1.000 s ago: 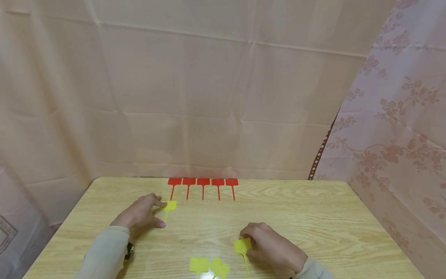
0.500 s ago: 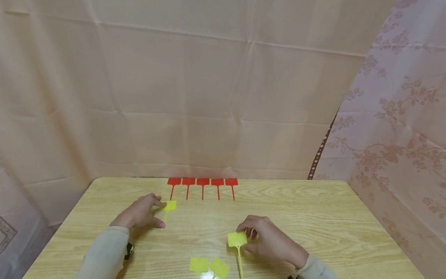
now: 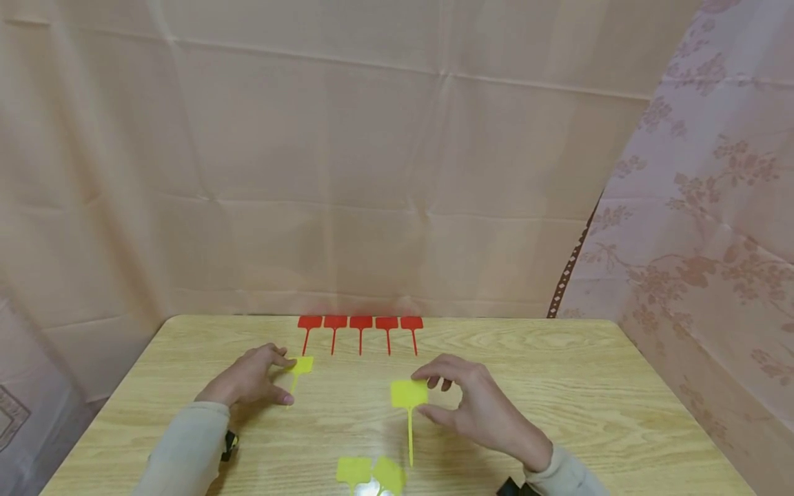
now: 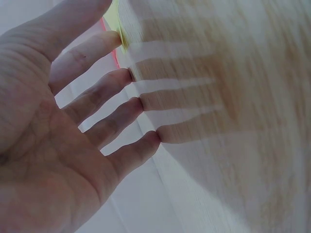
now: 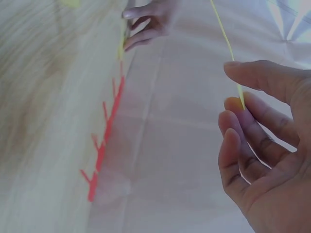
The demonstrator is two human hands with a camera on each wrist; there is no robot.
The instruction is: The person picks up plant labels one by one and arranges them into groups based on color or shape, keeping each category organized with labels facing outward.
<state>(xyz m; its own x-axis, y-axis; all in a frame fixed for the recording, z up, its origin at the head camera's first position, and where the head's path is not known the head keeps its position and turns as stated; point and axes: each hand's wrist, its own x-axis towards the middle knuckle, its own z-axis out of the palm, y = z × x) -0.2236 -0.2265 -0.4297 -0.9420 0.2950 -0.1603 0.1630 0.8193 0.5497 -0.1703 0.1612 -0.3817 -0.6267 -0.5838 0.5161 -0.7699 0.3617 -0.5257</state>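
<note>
In the head view my right hand [image 3: 484, 412] pinches a yellow T-shaped plant label [image 3: 409, 395] by its head, the stem pointing down above the table. The right wrist view shows that label [image 5: 228, 42] edge-on between thumb and fingertips. My left hand [image 3: 248, 380] rests at the left, its fingertips on the head of another yellow plant label [image 3: 304, 366] and its thumb by that label's stem. Straight, spread fingers [image 4: 97, 97] touch the tabletop in the left wrist view. Several red plant labels [image 3: 361, 322] lie in a row, heads along the far edge.
Two more yellow plant labels [image 3: 354, 470] lie at the near edge of view, partly cut off and by a bright glare spot. The wood-grain table [image 3: 527, 351] ends at a beige hanging cloth [image 3: 372, 172]. A floral cloth [image 3: 713, 275] hangs at the right.
My right hand has lifted its yellow plant label and carried it forward and left, turning its stem upright in view. The left hand and the red labels have stayed put.
</note>
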